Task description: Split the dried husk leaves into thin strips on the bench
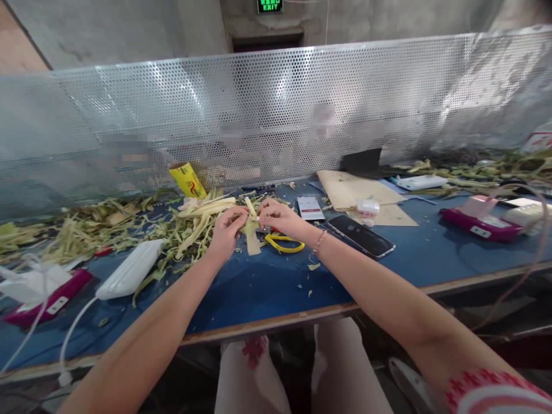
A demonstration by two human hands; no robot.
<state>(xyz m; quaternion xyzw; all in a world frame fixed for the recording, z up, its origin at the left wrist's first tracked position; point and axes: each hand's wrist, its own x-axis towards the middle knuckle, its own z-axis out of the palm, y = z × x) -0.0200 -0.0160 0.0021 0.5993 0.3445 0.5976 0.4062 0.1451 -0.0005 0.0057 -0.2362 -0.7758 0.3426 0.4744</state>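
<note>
A pale green folded leaf piece (pixel 251 233), with a flat strip hanging down and a short strip standing up, is held between both hands over the blue table. My left hand (pixel 228 230) pinches its left side. My right hand (pixel 279 217), with a bracelet at the wrist, pinches its right side; something small and whitish shows at the fingertips. Just beneath my right hand lie yellow-handled scissors (pixel 285 244), partly hidden by it. Left of and behind my left hand spreads a heap of pale green and yellowish strips (pixel 194 224).
A yellow tube (pixel 188 180) stands tilted before the perforated metal screen (pixel 276 115). A phone (pixel 361 236), card (pixel 310 209) and brown paper (pixel 357 192) lie right. Magenta power strips (pixel 480 225) and a white corded device (pixel 130 270) flank the work area. The wooden table edge (pixel 276 320) is near.
</note>
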